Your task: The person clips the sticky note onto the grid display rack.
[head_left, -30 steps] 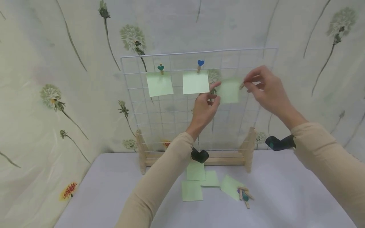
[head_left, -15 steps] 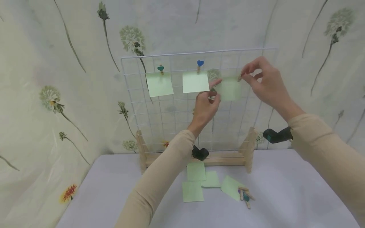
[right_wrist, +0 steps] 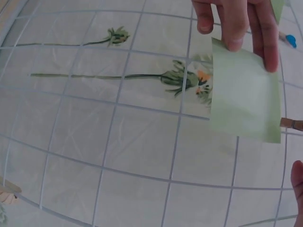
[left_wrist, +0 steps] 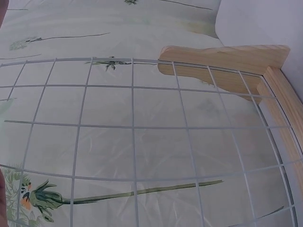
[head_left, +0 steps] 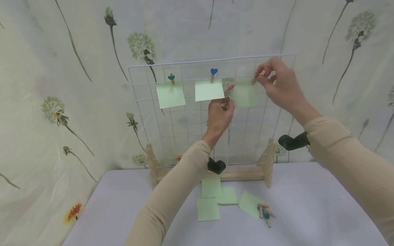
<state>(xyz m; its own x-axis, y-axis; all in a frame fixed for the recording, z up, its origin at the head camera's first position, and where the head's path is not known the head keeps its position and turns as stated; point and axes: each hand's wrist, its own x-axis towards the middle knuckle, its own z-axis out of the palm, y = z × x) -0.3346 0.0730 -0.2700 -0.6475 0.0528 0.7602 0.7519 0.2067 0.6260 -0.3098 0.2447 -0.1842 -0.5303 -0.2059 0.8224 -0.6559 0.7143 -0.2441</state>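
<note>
My left hand [head_left: 220, 114] pinches a pale green paper square [head_left: 243, 94] at its left edge, in front of a white wire grid [head_left: 184, 133]. In the right wrist view, fingers of the left hand [right_wrist: 234, 23] overlap one edge of the paper [right_wrist: 246, 101]. My right hand [head_left: 280, 83] pinches a small wooden clothespin [head_left: 253, 80] by the paper's upper right part; its tip [right_wrist: 291, 124] lies just beside the paper in the right wrist view. Whether it bites the paper, I cannot tell. The left wrist view shows mostly grid [left_wrist: 133, 127], with a sliver of hand at the left edge.
Two green papers hang on the grid, one [head_left: 170, 96] under a green-heart clothespin [head_left: 171, 78], one [head_left: 209, 90] under a blue-heart clothespin [head_left: 213, 73]. Wooden feet [head_left: 267, 164] hold the grid. On the white table [head_left: 123, 194] lie several papers [head_left: 208, 209] and a clothespin pile [head_left: 265, 213].
My right hand has moved up and left with the clothespin, toward the paper's top edge. The left hand and its paper have risen slightly against the grid.
</note>
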